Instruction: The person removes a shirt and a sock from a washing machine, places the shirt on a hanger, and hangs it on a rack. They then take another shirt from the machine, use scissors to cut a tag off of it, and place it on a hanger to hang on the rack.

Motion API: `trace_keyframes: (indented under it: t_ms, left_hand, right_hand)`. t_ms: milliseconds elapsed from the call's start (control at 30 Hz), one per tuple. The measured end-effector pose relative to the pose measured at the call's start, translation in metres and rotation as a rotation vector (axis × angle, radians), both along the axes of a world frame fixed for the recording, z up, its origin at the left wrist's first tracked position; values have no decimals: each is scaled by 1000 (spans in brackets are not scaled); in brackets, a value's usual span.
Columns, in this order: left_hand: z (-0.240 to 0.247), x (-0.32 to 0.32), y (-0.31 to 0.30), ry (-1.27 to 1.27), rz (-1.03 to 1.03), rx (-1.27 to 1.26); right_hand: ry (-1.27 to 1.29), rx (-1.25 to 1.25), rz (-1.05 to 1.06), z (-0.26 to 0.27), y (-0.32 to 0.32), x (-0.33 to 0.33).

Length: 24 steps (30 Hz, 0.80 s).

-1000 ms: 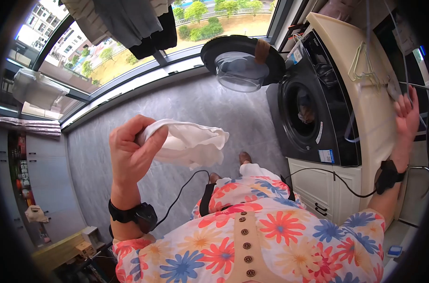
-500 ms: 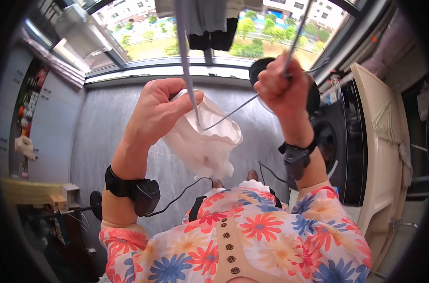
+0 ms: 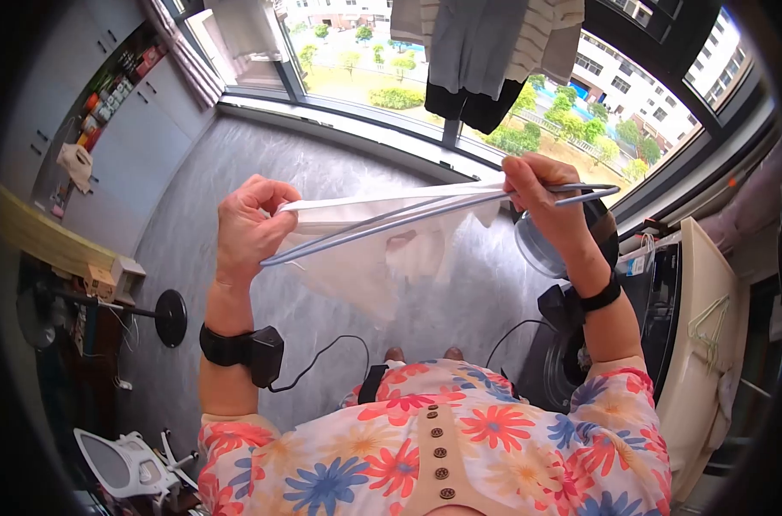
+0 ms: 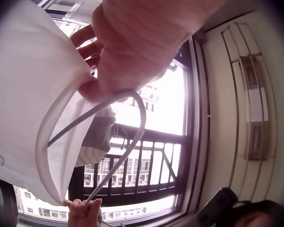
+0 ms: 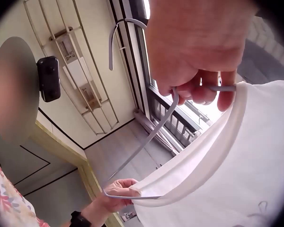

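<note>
A thin white garment (image 3: 365, 258) with a banded opening is stretched between both hands. My left hand (image 3: 252, 228) pinches one end of its band. At the other end, my right hand (image 3: 550, 199) grips the band together with a grey-blue wire hanger (image 4: 143, 116). The hanger slants across the garment, its far corner right beside the left hand. In the right wrist view, one bar of the hanger (image 5: 149, 137) runs inside the garment's opening, and the white cloth (image 5: 260, 142) hangs below the right fingers.
Clothes (image 3: 486, 60) hang before the window ahead. A dark washing machine (image 3: 666, 301) stands at the right under a beige counter (image 3: 709, 267), with green hangers (image 3: 709, 331) on it. A white chair (image 3: 129, 464) and a round black base (image 3: 171, 318) are at the left.
The right hand has come from the far right, bringing the hanger to the garment. The hanger now lies across the opening, and the band is pulled taut between both hands. The view has turned.
</note>
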<state>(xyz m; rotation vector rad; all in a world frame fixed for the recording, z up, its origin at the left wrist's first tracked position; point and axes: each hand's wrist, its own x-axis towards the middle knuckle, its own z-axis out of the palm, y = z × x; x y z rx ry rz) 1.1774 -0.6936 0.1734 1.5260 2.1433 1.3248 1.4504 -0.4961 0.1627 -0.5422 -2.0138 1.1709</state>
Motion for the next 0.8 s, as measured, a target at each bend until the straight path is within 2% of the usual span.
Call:
trace_keyframes:
  t_ms: [100, 200, 233, 300, 600, 667, 733, 800]
  left_hand:
    - [-10, 7, 1, -133, -14, 13]
    - [-12, 7, 1, -112, -29, -4]
    - [-11, 10, 3, -115, -28, -8]
    - [-7, 18, 8, -304, -17, -74]
    - [-6, 20, 22, -572, -179, -106]
    - [-4, 20, 26, -584, -188, -120]
    - [-3, 19, 30, -599, -189, -133]
    - [-2, 21, 35, -504, -145, -170]
  right_hand:
    - [83, -176, -23, -3, -1, 10]
    - [-15, -93, -71, -4, -1, 21]
    - [22, -132, -69, -2, -2, 22]
    - [13, -137, -93, -2, 1, 27]
    - [-13, -115, -162, -17, 12, 46]
    - [-26, -107, -180, -24, 14, 50]
    - [-147, -19, -184, -31, 13, 53]
    - [-136, 28, -177, -31, 8, 52]
